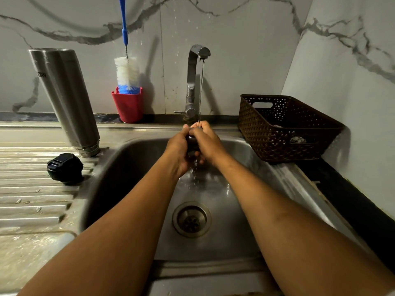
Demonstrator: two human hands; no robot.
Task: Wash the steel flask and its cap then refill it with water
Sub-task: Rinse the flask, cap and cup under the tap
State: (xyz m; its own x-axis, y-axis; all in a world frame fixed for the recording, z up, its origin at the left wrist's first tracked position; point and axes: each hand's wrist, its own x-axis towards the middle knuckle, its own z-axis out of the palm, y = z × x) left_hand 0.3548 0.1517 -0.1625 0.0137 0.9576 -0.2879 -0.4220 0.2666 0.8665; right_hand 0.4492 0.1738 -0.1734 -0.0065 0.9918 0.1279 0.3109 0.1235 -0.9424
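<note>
Lettering point(41, 75) on inverted steel flask point(64, 99) — upside down, apparently illegible

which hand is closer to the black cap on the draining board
Left. The left hand is over the sink, right of the black cap; the right hand sits just beyond it, farther from the cap. Both grip a small dark object.

there were two hands, a left hand point(179, 151) and a right hand point(207, 142), one dark item point(190, 144) in them, one steel flask point(64, 99), one black cap point(65, 167), one bottle brush point(127, 71), one red cup point(128, 106), one tap point(193, 77), one basket point(284, 135), one sink point(128, 167).
</note>
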